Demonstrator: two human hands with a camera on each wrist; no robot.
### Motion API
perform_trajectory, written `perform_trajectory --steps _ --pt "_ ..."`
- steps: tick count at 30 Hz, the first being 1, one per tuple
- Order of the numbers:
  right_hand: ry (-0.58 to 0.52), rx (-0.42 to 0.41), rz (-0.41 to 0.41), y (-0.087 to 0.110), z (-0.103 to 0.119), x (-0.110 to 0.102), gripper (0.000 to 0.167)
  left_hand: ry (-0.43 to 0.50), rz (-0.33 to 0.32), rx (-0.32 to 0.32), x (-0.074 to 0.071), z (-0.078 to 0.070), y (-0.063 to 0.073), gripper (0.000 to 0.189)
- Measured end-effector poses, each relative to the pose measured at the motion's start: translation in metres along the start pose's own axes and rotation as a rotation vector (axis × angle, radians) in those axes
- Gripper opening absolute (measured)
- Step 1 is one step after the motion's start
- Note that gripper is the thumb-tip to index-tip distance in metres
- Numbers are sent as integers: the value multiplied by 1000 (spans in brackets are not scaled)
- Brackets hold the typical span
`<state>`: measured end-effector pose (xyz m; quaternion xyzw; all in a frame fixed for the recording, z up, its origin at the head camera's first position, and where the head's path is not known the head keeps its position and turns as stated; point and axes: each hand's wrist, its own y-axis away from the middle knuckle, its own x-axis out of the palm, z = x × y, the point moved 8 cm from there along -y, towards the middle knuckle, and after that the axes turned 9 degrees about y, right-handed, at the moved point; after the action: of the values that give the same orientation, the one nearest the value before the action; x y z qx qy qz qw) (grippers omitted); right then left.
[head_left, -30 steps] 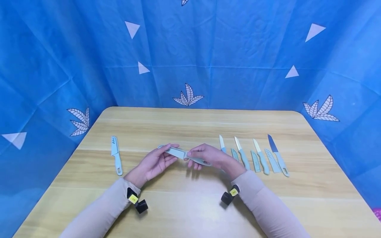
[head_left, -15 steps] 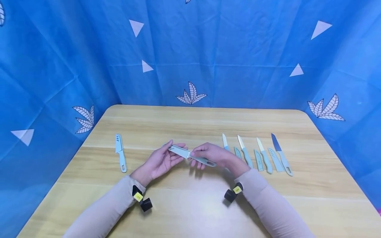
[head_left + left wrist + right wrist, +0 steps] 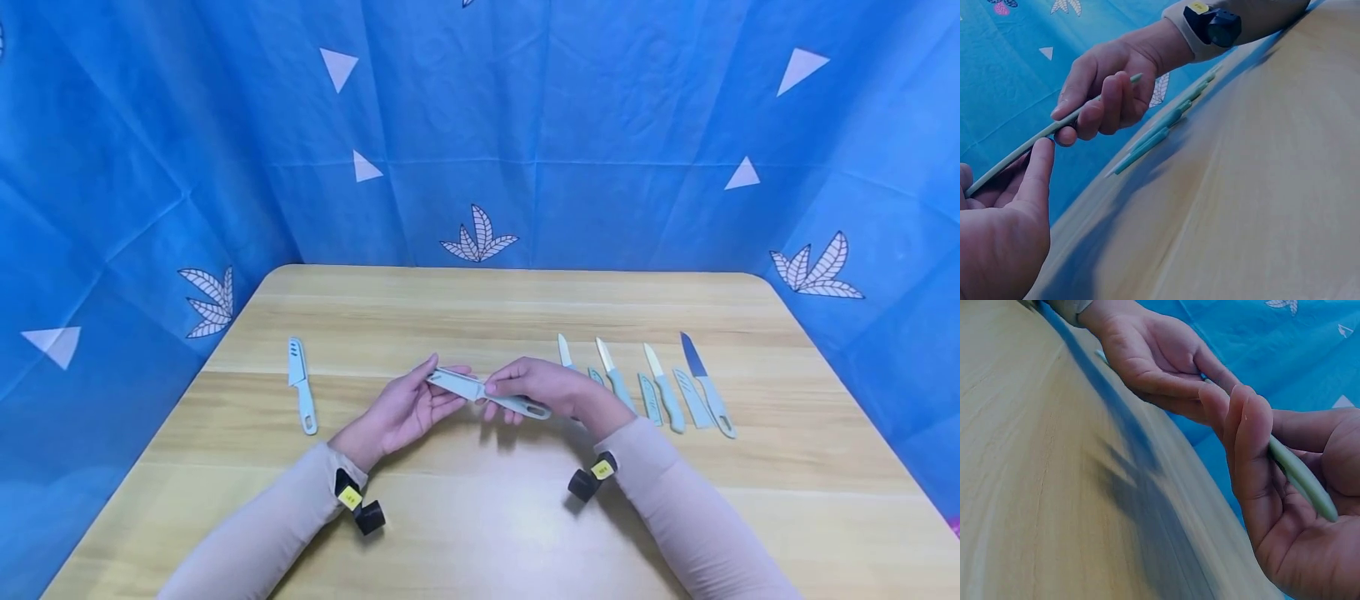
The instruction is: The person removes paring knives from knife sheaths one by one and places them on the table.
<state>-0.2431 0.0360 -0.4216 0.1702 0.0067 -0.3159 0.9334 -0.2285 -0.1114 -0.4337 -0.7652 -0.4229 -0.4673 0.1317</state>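
Note:
Both hands hold a light-blue knife above the table, its blade covered by a matching sheath (image 3: 456, 383). My left hand (image 3: 405, 412) holds the sheath's far end, thumb at the end and fingers beneath it. In the left wrist view, the left fingertips lie along the underside of the thin knife (image 3: 1016, 153). My right hand (image 3: 534, 387) pinches the knife where handle and sheath meet, and the handle (image 3: 528, 407) with its slotted end points right. The right wrist view shows the handle (image 3: 1304, 481) passing under the curled right fingers.
Another sheathed knife (image 3: 302, 385) lies at the table's left. On the right lie several bare knives, including a blue-bladed one (image 3: 707, 385), with loose sheaths (image 3: 693, 398) between them. A blue curtain (image 3: 480, 125) hangs behind the table (image 3: 450, 300).
The held knife and both hands have moved slightly right. My left thumb has shifted from lying over the sheath to its end. The view has shifted a little too.

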Motion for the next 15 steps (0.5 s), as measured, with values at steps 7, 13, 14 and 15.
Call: perform_trajectory --steps 7,13,14,15 --pt "-11 9 1 0 -4 -3 26 -17 28 -1 1 2 -4 49" --pt "-44 14 43 1 -4 1 25 -43 26 3 1 5 -2 48" --pt "-41 13 46 1 -3 2 25 -45 23 4 1 5 -1 48" --pt "-37 12 50 1 -3 2 25 -47 21 5 1 5 -1 48"
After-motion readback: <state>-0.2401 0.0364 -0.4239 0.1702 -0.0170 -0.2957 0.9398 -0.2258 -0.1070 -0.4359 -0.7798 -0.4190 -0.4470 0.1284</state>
